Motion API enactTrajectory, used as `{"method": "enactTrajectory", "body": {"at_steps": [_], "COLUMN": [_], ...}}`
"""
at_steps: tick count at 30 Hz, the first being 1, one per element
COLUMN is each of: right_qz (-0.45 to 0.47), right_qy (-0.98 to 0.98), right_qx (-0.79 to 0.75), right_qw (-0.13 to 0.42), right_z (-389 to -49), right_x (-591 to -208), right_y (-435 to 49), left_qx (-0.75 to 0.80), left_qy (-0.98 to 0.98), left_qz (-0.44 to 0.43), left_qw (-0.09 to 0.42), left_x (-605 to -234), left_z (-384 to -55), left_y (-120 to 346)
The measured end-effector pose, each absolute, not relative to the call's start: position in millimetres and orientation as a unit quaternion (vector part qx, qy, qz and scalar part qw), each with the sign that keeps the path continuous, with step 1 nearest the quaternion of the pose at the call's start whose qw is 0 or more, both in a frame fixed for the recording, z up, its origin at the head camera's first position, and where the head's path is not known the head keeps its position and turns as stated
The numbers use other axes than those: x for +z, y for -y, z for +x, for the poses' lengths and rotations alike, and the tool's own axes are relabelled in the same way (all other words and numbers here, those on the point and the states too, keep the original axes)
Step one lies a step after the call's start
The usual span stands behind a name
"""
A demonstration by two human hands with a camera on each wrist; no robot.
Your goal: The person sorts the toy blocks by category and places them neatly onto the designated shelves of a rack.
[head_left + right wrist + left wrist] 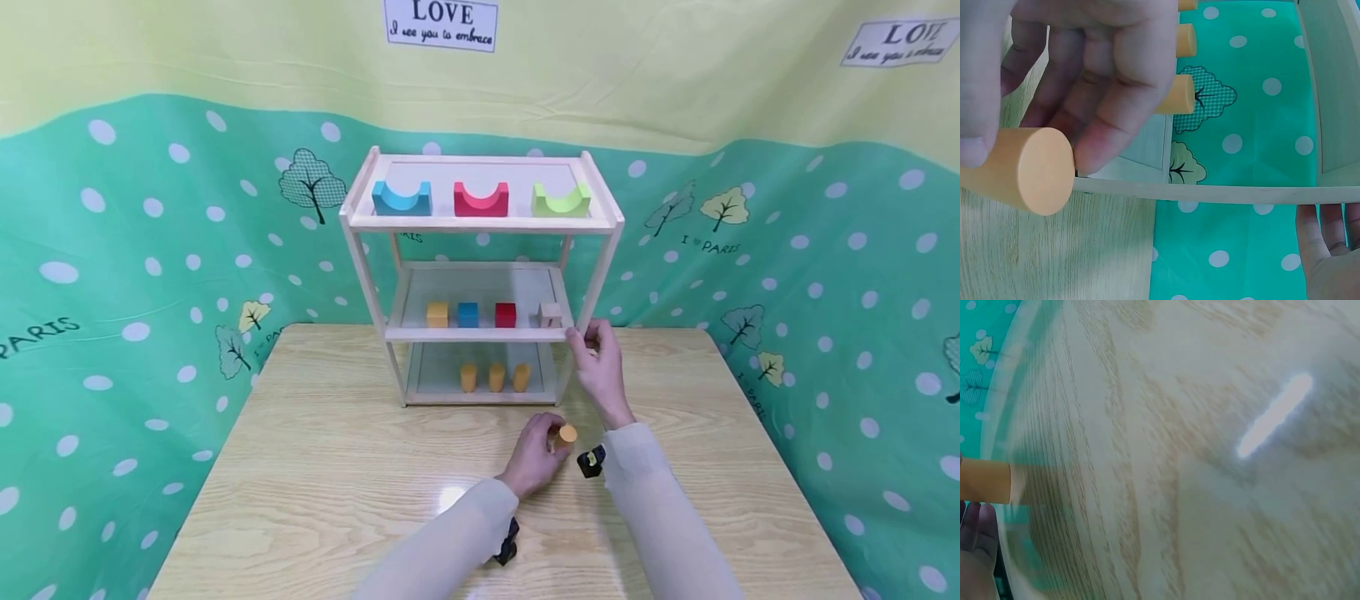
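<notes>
My left hand (534,457) pinches an orange wooden cylinder (567,434) just above the table, in front of the shelf's right corner. The same cylinder (985,481) shows at the left edge of the left wrist view, and large in the right wrist view, where the cylinder's (1046,172) round end faces the camera. With thumb in front and fingers behind, my right hand (602,373) grips the right front post of a white three-tier shelf (480,335) at middle-tier height. Three more orange cylinders (497,378) stand on the bottom tier.
Yellow, blue, red and pale wooden cubes (468,315) line the middle tier. Blue, red and green arch-cut blocks (481,205) sit on top. The shelf stands at the back of a wooden table (337,467), before a green patterned cloth (172,250).
</notes>
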State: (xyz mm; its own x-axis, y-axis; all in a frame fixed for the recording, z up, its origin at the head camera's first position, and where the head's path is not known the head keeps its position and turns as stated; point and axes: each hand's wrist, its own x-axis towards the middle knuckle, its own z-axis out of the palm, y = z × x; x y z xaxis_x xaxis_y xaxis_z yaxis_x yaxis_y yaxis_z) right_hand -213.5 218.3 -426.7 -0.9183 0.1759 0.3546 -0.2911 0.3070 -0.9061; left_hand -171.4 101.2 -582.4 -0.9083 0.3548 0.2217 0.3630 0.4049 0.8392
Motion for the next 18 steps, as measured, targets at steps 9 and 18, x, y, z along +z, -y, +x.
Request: {"method": "enactTrajectory", "body": {"at_steps": [9, 18], "right_qz": [0.038, 0.044], "right_qy": [0.782, 0.779], "right_qx": [0.589, 0.591], "right_qw": [0.201, 0.205], "right_z": [-212.9, -214.6], "right_x": [-425.8, -427.9], "right_y": [-218.1, -218.9], "left_qx": [-0.491, -0.489], "left_qy": [0.845, 0.843], "left_qz": [-0.210, -0.222], "left_qw": [0.003, 0.012], "left_x": [-583.4, -579.7], "left_z": [-173.2, -173.9], "left_y": [-105.1, -106.8]}}
